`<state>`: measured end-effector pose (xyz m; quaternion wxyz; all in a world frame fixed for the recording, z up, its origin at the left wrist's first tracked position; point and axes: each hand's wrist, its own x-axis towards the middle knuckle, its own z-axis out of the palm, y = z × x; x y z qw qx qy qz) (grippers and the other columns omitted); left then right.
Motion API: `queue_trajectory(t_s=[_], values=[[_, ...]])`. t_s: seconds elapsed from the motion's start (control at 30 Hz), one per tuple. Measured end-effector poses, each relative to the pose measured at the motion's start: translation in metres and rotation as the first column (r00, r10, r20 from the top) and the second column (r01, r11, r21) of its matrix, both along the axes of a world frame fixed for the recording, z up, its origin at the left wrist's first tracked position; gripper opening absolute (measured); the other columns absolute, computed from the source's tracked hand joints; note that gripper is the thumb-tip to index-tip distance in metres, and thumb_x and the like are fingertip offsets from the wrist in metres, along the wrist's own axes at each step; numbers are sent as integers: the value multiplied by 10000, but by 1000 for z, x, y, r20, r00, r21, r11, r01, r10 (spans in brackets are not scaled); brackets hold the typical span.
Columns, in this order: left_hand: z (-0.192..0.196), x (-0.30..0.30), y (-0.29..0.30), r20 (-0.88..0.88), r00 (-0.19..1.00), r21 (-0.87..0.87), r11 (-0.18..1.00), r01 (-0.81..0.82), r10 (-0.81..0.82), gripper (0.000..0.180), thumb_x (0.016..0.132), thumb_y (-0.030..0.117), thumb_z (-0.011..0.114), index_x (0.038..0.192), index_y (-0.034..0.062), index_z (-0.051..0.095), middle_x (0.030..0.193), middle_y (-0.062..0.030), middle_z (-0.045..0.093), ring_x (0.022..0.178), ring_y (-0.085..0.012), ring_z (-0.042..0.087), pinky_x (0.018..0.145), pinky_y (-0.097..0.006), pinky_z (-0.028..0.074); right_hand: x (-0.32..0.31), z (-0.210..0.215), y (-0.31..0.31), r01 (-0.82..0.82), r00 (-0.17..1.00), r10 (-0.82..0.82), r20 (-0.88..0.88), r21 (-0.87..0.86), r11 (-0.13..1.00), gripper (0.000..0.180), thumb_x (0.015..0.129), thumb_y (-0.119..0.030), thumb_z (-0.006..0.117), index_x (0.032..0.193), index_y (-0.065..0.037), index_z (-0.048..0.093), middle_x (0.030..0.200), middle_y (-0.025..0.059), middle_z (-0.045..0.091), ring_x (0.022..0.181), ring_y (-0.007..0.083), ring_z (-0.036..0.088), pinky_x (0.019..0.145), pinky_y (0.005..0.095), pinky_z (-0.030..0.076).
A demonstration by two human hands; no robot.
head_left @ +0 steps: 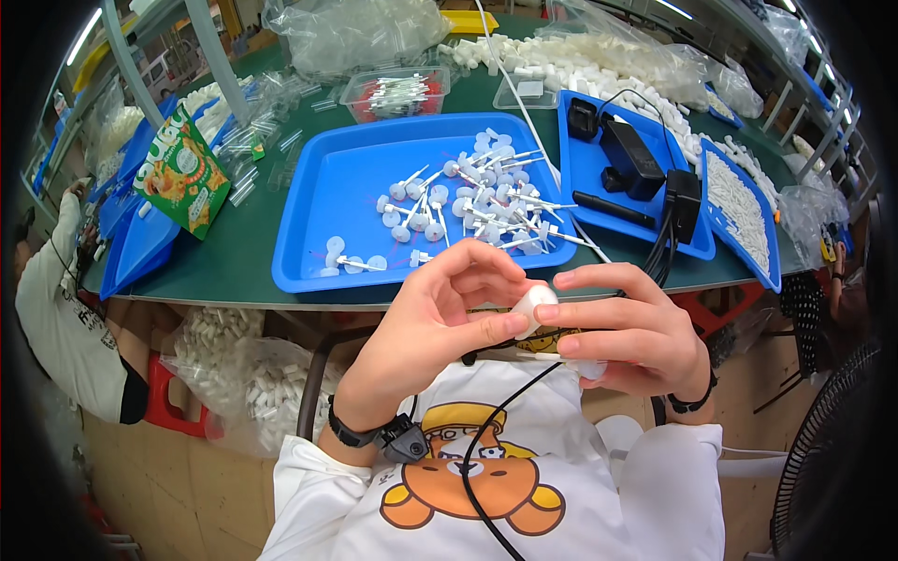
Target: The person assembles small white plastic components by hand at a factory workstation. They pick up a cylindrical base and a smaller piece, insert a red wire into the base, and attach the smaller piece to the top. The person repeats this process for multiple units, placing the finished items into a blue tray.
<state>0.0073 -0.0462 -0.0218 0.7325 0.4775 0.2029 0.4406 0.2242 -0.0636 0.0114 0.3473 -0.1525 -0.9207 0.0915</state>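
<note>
Where fingertips meet, both hands (533,327) around white cap (535,301).

Bright, even overhead light from ceiling tubes (82,35); I see soft shadows beneath my hands. Focus sharp centrally. Heavy fisheye bending and dark vignette at the rim.

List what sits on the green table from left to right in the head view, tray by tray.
Colourful snack bag → large blue plastic tray of white stemmed caps → blue tray with black chargers and cables → narrow blue tray of small white pieces.
</note>
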Motion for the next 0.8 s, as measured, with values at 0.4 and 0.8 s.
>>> queue_trajectory(t_s=[0.4, 0.8], values=[[-2, 3, 0, -96, 994, 18, 998, 53, -51, 323, 746, -16, 672, 997, 41, 477, 988, -104, 600, 970, -161, 574, 837, -291, 467, 1, -2, -6, 134, 990, -134, 36, 2, 991, 347, 650, -246, 732, 971, -139, 656, 968, 23, 613, 877, 240, 462, 773, 330, 419], [-3, 9, -6, -135, 988, 52, 995, 80, -73, 236, 789, -35, 623, 856, 57, 416, 983, -123, 594, 976, -149, 564, 851, -288, 471, 5, -4, -2, 217, 976, -211, 59, -118, 969, 371, 632, -113, 746, 994, -123, 668, 807, 5, 528, 784, 203, 410, 717, 306, 338]])
